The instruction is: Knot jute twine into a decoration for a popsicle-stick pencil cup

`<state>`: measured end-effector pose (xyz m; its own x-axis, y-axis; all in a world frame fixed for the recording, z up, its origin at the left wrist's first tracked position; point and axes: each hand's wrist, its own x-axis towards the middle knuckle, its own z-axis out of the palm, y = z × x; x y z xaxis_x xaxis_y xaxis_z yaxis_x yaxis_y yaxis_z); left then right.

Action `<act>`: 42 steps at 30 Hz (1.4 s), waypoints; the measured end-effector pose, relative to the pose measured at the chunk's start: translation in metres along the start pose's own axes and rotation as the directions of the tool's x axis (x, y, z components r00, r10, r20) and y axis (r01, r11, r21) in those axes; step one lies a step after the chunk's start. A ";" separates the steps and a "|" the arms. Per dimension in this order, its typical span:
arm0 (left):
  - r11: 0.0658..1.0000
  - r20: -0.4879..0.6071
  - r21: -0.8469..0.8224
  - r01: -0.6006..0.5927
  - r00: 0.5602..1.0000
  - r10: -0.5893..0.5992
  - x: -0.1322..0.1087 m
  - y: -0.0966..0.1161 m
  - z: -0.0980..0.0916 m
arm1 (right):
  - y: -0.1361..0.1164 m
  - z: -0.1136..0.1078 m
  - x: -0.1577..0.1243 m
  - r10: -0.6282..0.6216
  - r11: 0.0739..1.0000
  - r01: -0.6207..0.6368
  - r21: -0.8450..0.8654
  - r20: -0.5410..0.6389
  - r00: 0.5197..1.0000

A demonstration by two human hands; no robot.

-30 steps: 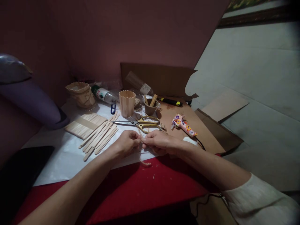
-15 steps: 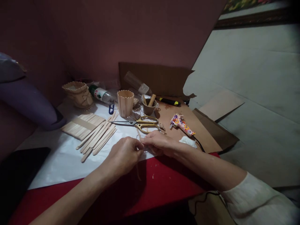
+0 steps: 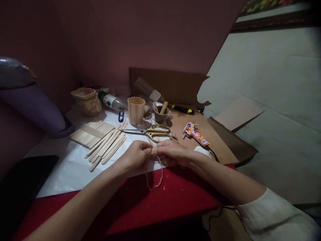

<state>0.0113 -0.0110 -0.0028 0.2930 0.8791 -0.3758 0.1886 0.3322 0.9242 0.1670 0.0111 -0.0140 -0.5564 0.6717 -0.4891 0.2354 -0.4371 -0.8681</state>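
Observation:
A thin piece of twine [image 3: 161, 172] is pinched between my two hands, its loose ends hanging over the red cloth. My left hand [image 3: 137, 154] is closed on it from the left. From the right, my right hand [image 3: 173, 152] grips it too, with fingertips close to the left ones. What the fingers cover of the twine is hidden. Just beyond the hands lie gold-handled scissors [image 3: 147, 131], blades pointing left. Loose craft sticks [image 3: 107, 147] lie to the left, by a banded bundle of sticks [image 3: 91, 134]. A cup made of craft sticks [image 3: 136, 111] stands behind the scissors.
At the right, a flower-patterned glue gun [image 3: 197, 134] rests on cardboard [image 3: 220, 147]. Behind are a small pot with sticks [image 3: 161, 115], a black-yellow cutter [image 3: 182, 109], plastic bottles [image 3: 111, 101] and a larger decorated pot [image 3: 86, 102]. A purple object [image 3: 32, 103] juts in from the left.
My left hand has turned and shifted slightly up, its fingertips meeting the right hand's. A second hanging end of twine now shows below the hands. The view has shifted slightly.

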 end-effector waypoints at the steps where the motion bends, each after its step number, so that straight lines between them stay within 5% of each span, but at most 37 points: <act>1: 1.000 0.015 -0.015 0.009 1.000 -0.008 0.002 -0.004 0.002 | 0.000 0.000 0.000 -0.010 1.000 0.010 -0.001 -0.001 1.000; 6: 0.994 0.000 0.108 -0.033 0.999 0.033 0.012 -0.015 0.001 | -0.003 0.000 -0.003 -0.047 0.978 0.031 -0.208 -0.070 0.996; 12: 0.959 -0.102 0.263 -0.103 0.986 0.134 0.020 -0.018 -0.003 | -0.006 -0.004 -0.006 -0.205 0.786 0.073 -0.614 -0.147 0.968; 20: 0.989 -0.101 0.104 -0.102 0.989 0.112 0.025 -0.023 -0.001 | -0.007 -0.013 -0.012 -0.093 0.873 0.041 -0.487 -0.083 0.992; 29: 0.996 -0.117 0.066 -0.060 0.991 0.068 0.024 -0.020 0.000 | -0.005 -0.022 -0.012 -0.239 0.712 0.052 -0.700 -0.172 0.956; 35: 0.996 -0.127 0.063 -0.070 0.989 0.077 0.023 -0.021 0.002 | -0.019 -0.021 -0.025 -0.399 0.489 -0.026 -0.872 -0.251 0.882; 42: 0.999 -0.107 -0.010 0.036 0.994 -0.036 0.016 -0.006 0.005 | -0.017 -0.008 -0.039 -0.525 0.490 0.160 -0.857 -0.143 0.839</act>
<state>0.0193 0.0000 -0.0147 0.1836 0.8980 -0.3997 0.1897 0.3666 0.9108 0.1913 -0.0026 0.0192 -0.4761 0.8787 0.0331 0.7088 0.4058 -0.5770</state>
